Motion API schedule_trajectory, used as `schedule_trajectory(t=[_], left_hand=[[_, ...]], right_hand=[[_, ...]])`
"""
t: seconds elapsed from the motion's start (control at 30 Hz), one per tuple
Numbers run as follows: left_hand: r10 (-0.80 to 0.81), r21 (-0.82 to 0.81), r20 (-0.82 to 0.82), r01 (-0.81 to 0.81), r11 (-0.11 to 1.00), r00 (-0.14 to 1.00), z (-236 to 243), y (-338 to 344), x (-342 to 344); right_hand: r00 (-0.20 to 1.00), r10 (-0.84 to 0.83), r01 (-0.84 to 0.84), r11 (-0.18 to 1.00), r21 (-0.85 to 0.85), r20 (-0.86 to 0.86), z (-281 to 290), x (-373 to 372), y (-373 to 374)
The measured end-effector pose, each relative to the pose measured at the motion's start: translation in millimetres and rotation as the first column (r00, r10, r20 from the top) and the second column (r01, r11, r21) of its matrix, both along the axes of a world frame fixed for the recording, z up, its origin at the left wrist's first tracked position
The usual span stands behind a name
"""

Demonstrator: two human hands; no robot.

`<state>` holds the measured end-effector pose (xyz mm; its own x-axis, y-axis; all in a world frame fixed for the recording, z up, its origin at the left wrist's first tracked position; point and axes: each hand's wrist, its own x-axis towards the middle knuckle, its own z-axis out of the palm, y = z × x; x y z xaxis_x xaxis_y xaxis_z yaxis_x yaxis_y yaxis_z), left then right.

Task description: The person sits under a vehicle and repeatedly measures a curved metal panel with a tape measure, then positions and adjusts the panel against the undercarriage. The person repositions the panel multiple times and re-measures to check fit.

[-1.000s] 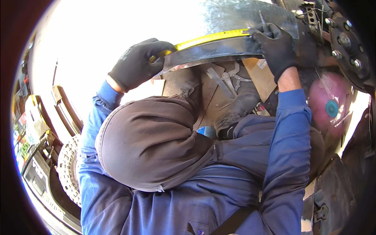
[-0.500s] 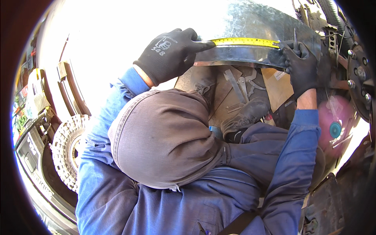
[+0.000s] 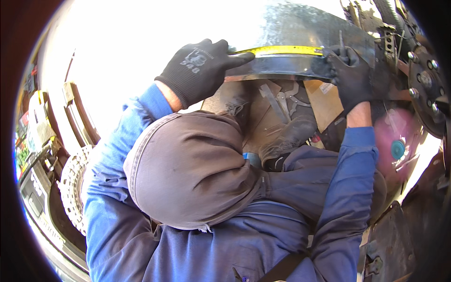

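A yellow tape measure [image 3: 286, 50] stretches along the bent strip of shiny sheet metal [image 3: 277, 66]. My left hand [image 3: 195, 70], in a black glove, is at its left part, index finger along the tape and the other fingers curled; what lies beneath them is mostly hidden. My right hand [image 3: 352, 77], also gloved, is at the tape's right end, gripping a thin upright pointed tool [image 3: 341, 38]. Below the strip, between my boots, lie a steel ruler [image 3: 275, 103], metal locking clamps [image 3: 291, 96] and brown cardboard [image 3: 323, 105].
A hub plate with bolts [image 3: 425, 77] and a bracket stand at the right. A pink object with a teal disc [image 3: 397, 149] lies beside my right forearm. At the left are a tyre [image 3: 73, 188], dark vehicle parts and upright rails [image 3: 77, 113]. The upper background is glaring white.
My left hand has moved up and right along the strip, its index finger now stretched over the tape. My right hand stays at the tape's end; the view has shifted slightly.
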<state>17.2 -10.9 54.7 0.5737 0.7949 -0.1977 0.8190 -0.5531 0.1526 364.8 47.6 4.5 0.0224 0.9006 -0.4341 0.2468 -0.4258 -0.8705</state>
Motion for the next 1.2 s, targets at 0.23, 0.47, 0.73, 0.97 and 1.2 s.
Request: schedule_trajectory(t=[0.23,0.47,0.73,0.97,1.2], left_hand=[[-0.046,-0.008,-0.050,0.046,0.999,0.998,7,1,5],[-0.026,-0.034,-0.150,0.021,0.999,0.988,17,0,16],[0.021,-0.147,-0.033,-0.026,0.989,0.999,19,8,13],[0.006,-0.274,0.152,0.036,0.961,0.988,34,35,40],[-0.143,-0.236,0.353,0.236,0.943,0.925,13,77,102]], right_hand=[[0.980,-0.075,0.067,0.997,-0.050,-0.184,-2,11,2],[0.944,-0.173,0.162,0.985,-0.064,-0.279,-26,29,5],[0.840,-0.348,0.242,0.927,0.286,0.417,-27,55,9],[0.813,-0.535,0.496,0.843,0.207,0.230,-47,84,9],[0.807,-0.588,0.590,0.795,0.140,-0.057,-64,100,6]])
